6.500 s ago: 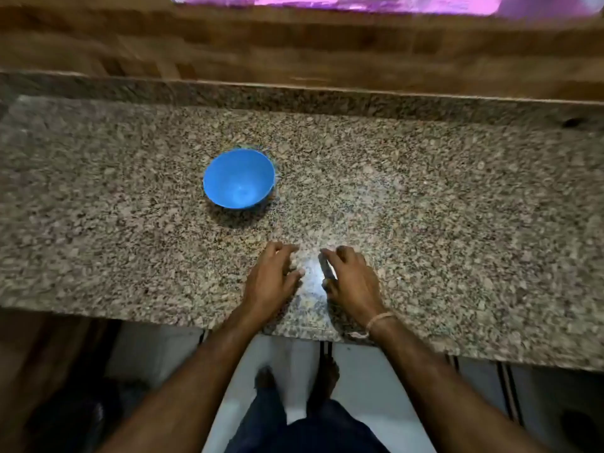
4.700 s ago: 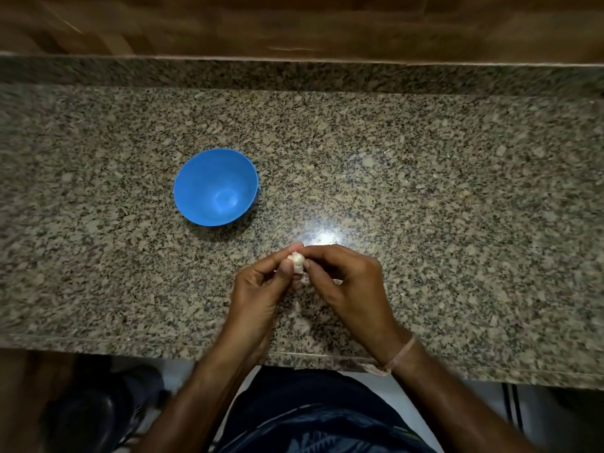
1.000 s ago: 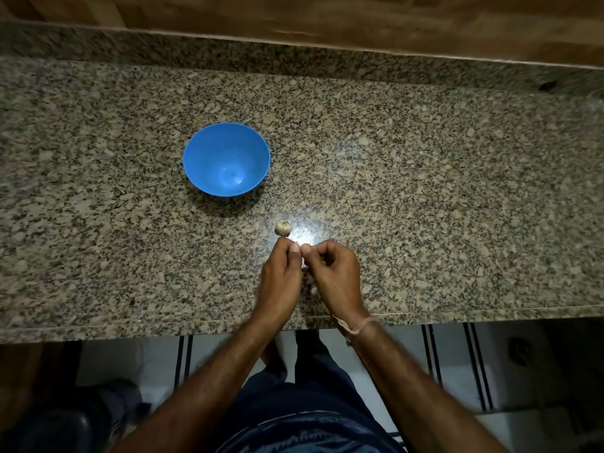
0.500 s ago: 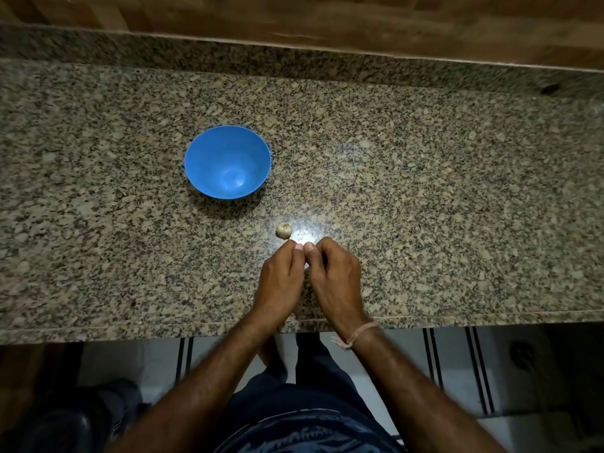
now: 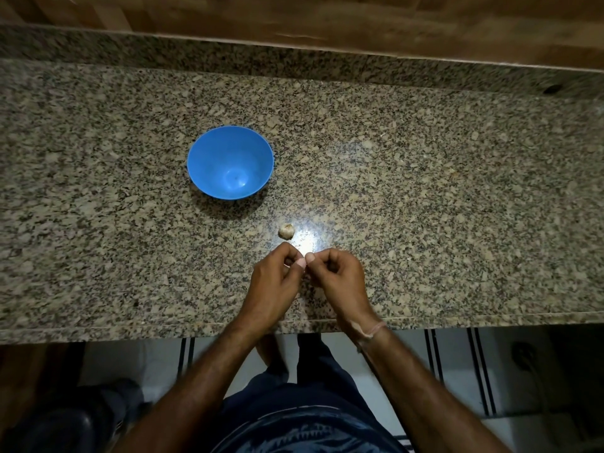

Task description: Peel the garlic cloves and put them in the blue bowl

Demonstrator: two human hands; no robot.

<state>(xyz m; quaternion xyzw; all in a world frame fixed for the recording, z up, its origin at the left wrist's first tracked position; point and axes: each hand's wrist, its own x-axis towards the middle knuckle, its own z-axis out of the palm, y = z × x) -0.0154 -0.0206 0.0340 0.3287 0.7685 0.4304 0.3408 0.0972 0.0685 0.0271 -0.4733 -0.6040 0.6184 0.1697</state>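
A blue bowl (image 5: 230, 162) stands on the granite counter (image 5: 425, 197), with nothing visible inside it. A pale lump of garlic (image 5: 286, 231) lies on the counter just right of and nearer than the bowl. Right below it my left hand (image 5: 277, 282) and my right hand (image 5: 340, 276) meet, fingertips pinched together. A small whitish garlic clove (image 5: 287, 264) shows between my left thumb and fingers, mostly hidden. What my right fingertips pinch is too small to make out.
The counter's front edge (image 5: 130, 331) runs just under my wrists. A raised granite strip and wooden wall (image 5: 294, 14) close the back. A bright light glare (image 5: 307, 245) sits on the counter by the garlic. My legs and the tiled floor are below.
Since the earliest frames a garlic piece has been set on the counter. Over the last second my hands have stayed together below it, with only small finger movements.
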